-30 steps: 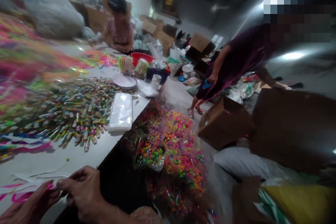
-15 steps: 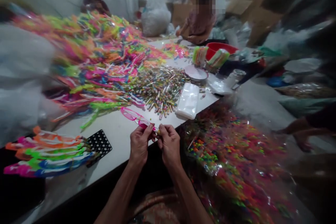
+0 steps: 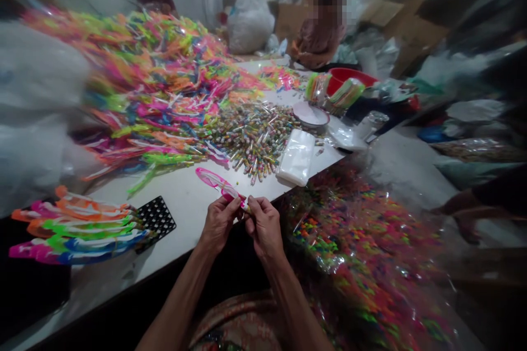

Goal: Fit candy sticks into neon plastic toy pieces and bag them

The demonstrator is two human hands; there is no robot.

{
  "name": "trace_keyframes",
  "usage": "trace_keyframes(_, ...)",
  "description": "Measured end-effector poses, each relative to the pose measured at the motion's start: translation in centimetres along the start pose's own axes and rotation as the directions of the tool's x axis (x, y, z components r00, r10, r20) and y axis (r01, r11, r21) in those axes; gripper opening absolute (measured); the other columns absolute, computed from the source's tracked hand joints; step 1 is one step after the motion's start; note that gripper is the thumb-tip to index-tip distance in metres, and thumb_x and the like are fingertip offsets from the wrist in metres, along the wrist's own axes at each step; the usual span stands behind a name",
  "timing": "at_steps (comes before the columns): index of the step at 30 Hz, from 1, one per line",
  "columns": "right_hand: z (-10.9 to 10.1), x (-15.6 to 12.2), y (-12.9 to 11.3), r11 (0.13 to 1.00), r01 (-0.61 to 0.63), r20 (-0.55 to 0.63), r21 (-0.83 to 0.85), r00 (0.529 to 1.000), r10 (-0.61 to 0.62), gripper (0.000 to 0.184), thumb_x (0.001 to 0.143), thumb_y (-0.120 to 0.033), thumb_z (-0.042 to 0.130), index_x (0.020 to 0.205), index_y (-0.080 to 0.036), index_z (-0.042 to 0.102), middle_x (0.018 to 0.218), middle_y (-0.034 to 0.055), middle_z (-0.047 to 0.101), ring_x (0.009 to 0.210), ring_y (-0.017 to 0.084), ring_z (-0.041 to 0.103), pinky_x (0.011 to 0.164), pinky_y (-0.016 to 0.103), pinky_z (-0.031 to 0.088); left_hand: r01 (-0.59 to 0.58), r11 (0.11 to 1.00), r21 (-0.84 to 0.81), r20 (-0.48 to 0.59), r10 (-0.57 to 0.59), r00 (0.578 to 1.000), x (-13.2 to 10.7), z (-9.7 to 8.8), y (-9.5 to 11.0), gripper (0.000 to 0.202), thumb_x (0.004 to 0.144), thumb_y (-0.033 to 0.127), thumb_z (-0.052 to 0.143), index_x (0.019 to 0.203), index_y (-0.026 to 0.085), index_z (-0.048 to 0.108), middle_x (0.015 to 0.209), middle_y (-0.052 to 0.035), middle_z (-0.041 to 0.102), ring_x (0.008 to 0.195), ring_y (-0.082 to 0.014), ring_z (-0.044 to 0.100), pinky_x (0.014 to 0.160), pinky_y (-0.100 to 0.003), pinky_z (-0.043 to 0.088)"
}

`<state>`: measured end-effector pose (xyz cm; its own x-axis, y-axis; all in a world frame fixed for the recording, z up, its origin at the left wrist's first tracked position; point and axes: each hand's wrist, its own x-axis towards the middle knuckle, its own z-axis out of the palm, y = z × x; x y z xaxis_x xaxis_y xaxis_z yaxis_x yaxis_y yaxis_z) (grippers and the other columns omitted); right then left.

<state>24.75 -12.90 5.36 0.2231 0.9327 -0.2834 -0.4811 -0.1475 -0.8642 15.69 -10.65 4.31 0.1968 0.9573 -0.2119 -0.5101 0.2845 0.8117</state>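
Note:
Above the table's near edge, my left hand (image 3: 221, 219) pinches a pink plastic toy (image 3: 213, 179) with a looped far end. The loop points away to the upper left. My right hand (image 3: 263, 223) is closed on a small pale tube (image 3: 245, 205) at the toy's near end. Fingers hide most of the tube, and whether it is joined to the toy I cannot tell. Just beyond my hands lies a heap of small candy-filled tubes (image 3: 251, 137). A stack of clear plastic bags (image 3: 297, 157) rests to its right.
Bright plastic toys (image 3: 156, 82) are piled high at the left. More lie across a black perforated basket (image 3: 158, 222). A white dish (image 3: 310, 114) and a red basin (image 3: 349, 78) stand further right. A big bag of colourful pieces (image 3: 362, 252) sits beside me. Two people (image 3: 321, 38) sit across the table.
The view has shifted slightly. The pink toy's loop has turned a little and sits further right, while both hands keep their pinch close together. The seated person opposite has drawn their hands in.

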Motion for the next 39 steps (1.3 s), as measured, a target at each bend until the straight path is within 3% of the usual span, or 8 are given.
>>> trace_keyframes(5, -1.0, 0.4, 0.2, 0.896, 0.198, 0.177, -0.398, 0.975, -0.137, 0.031, 0.080, -0.047, 0.055, 0.084, -0.016, 0.061, 0.077, 0.0024, 0.062, 0.056, 0.010, 0.053, 0.049, 0.020, 0.039, -0.058, 0.994, 0.090, -0.130, 0.069, 0.989, 0.7, -0.8, 1.0, 0.020, 0.066, 0.030, 0.072, 0.071, 0.012, 0.065, 0.057, 0.0018, 0.056, 0.052, -0.0073, 0.047, 0.053, -0.021, 0.037)
trace_keyframes(11, -1.3, 0.6, 0.0, 0.187, 0.588, 0.513, -0.787, 0.791, -0.333, 0.021, 0.089, -0.029, 0.047, 0.090, -0.019, 0.065, 0.077, 0.0041, 0.061, 0.077, 0.016, 0.055, 0.070, 0.025, 0.038, -0.089, 0.950, 0.300, -0.172, 0.146, 0.974, 0.7, -1.5, 1.9, 0.026, 0.072, 0.037, 0.066, 0.062, 0.014, 0.058, 0.050, 0.0044, 0.049, 0.050, -0.0072, 0.040, 0.052, -0.021, 0.033)
trace_keyframes(14, -1.0, 0.5, 0.1, 0.003, 0.608, 0.577, -0.794, 0.755, -0.312, 0.021, 0.091, -0.028, 0.044, 0.089, -0.019, 0.063, 0.078, 0.0045, 0.061, 0.076, 0.016, 0.056, 0.068, 0.025, 0.036, -0.090, 0.944, 0.319, -0.156, 0.146, 0.977, 0.8, -2.0, 1.7, 0.029, 0.070, 0.040, 0.067, 0.060, 0.014, 0.058, 0.049, 0.0045, 0.049, 0.049, -0.0070, 0.039, 0.051, -0.021, 0.032)
trace_keyframes(21, -1.1, 0.0, 0.1, 0.005, 0.624, 0.605, -0.782, 0.760, -0.238, 0.024, 0.092, -0.028, 0.043, 0.081, -0.016, 0.061, 0.077, 0.0046, 0.060, 0.070, 0.014, 0.055, 0.064, 0.023, 0.035, 0.069, 0.997, 0.022, -0.142, -0.066, 0.988, 0.7, -2.4, 1.2, 0.027, 0.054, 0.029, 0.080, 0.063, 0.010, 0.064, 0.051, 0.0035, 0.053, 0.046, -0.0040, 0.040, 0.047, -0.019, 0.030)
trace_keyframes(28, -0.9, 0.4, -0.1, 0.473, 0.528, 0.546, -0.705, 0.830, -0.113, 0.032, 0.089, -0.039, 0.045, 0.076, -0.015, 0.062, 0.068, -0.0004, 0.058, 0.065, 0.012, 0.052, 0.058, 0.021, 0.037, 0.222, 0.966, -0.133, -0.104, -0.236, 0.966, 0.7, -2.7, 1.9, 0.025, 0.048, 0.019, 0.080, 0.064, 0.009, 0.065, 0.058, 0.0005, 0.059, 0.050, -0.0063, 0.049, 0.050, -0.018, 0.038)
trace_keyframes(31, -0.2, 1.3, -0.4, 0.331, 0.599, 0.605, -0.729, 0.790, -0.095, 0.028, 0.088, -0.037, 0.047, 0.080, -0.016, 0.065, 0.073, 0.0004, 0.059, 0.066, 0.013, 0.054, 0.060, 0.022, 0.036, 0.169, 0.984, -0.057, -0.128, -0.175, 0.976, 0.8, -3.1, 2.2, 0.022, 0.051, 0.023, 0.077, 0.061, 0.010, 0.063, 0.053, 0.0022, 0.055, 0.047, -0.0061, 0.046, 0.048, -0.019, 0.036)
trace_keyframes(35, 1.6, 2.4, 0.7, 0.009, 0.679, 0.671, -0.734, 0.728, -0.137, 0.020, 0.087, -0.027, 0.048, 0.087, -0.016, 0.063, 0.080, 0.0040, 0.058, 0.065, 0.014, 0.053, 0.059, 0.024, 0.035, -0.113, 0.957, 0.266, -0.342, 0.203, 0.917, 0.5, -4.1, 1.7, 0.021, 0.062, 0.029, 0.070, 0.057, 0.012, 0.059, 0.049, 0.0042, 0.052, 0.047, -0.0066, 0.042, 0.047, -0.020, 0.032)
trace_keyframes(39, 3.7, 3.2, 3.2, 0.045, 0.741, 0.735, -0.670, 0.671, -0.097, 0.019, 0.086, -0.022, 0.044, 0.085, -0.014, 0.061, 0.077, 0.0054, 0.059, 0.066, 0.016, 0.054, 0.060, 0.025, 0.037, -0.136, 0.880, 0.455, -0.408, 0.342, 0.846, -1.3, -5.9, 1.7, 0.024, 0.071, 0.036, 0.063, 0.073, 0.012, 0.064, 0.064, -0.0001, 0.061, 0.059, -0.0115, 0.052, 0.057, -0.022, 0.041)
